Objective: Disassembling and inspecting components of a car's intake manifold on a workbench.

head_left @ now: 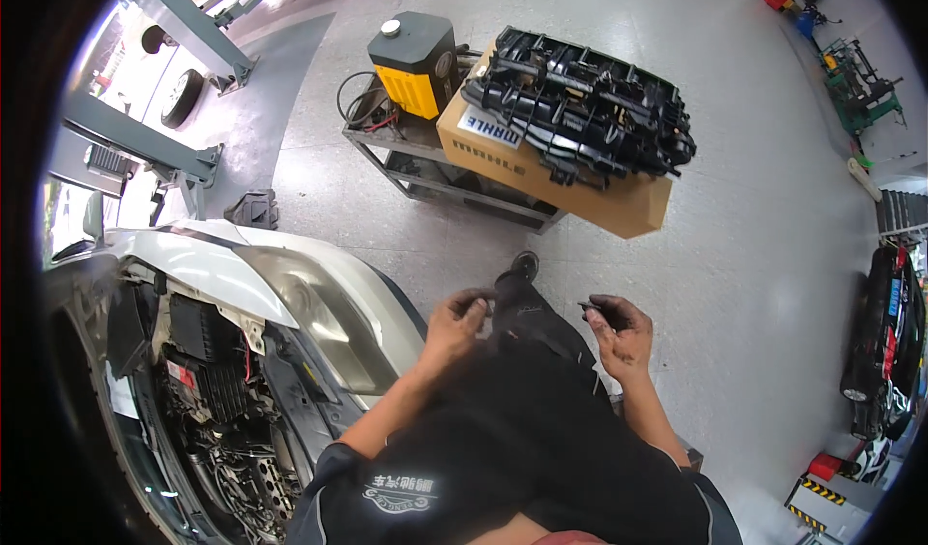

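Observation:
My left hand (454,330) is held in front of my body, beside the white car's headlight (324,318). Its blackened fingers are curled in toward the thumb, and whatever they may hold is lost against the dark trousers. My right hand (623,335), also smudged black, pinches a small dark piece (588,305) between thumb and fingertips; its kind is too small to tell. Both hands are apart from each other and touch nothing else. Beyond them, a black engine intake manifold (590,105) lies on top of a long cardboard box (619,207).
The box rests on a metal trolley (406,149), next to a yellow and black machine (414,67) with cables. At left, the car's engine bay (222,400) lies uncovered. Lift posts (145,139) and a loose wheel (182,99) stand farther off. A dark car (875,323) is at far right.

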Demonstrator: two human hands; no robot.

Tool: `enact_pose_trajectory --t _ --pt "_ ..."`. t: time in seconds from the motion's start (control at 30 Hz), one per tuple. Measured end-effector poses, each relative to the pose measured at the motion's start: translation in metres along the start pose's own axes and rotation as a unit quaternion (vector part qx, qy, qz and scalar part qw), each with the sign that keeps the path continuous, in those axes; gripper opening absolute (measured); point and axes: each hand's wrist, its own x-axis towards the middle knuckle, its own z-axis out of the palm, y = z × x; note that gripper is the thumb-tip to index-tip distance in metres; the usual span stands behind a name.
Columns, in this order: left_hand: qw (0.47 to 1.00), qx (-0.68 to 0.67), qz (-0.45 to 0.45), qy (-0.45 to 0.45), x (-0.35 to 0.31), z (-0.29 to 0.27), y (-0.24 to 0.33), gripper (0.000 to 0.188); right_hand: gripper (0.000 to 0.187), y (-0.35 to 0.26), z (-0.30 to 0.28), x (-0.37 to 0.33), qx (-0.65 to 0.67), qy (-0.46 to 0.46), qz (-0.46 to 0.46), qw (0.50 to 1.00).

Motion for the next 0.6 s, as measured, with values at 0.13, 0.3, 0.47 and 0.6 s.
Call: enact_pose_trajectory --t 0.13,0.3,0.47,0.6 --pt "0.991 0.117 -0.009 0.066 0.056 -0.006 0.062 0.029 0.021 -0.032 0.004 0.075 0.009 -0.017 -0.031 0.999" --pt "0.99 0.076 0.091 0.074 0.142 -0.017 0.108 0.043 0.016 -0.062 0.006 0.155 -0.045 -0.041 -0.117 0.991" --pt "0.991 0.02 0.127 0.049 0.196 -0.028 0.148 0.047 0.017 -0.086 0.022 0.201 -0.005 -0.046 -0.16 0.986" --pt "0.984 0.05 0.169 -0.039 0.247 -0.055 0.167 0.047 0.015 -0.106 0.042 0.213 -0.034 -0.016 -0.136 0.99"
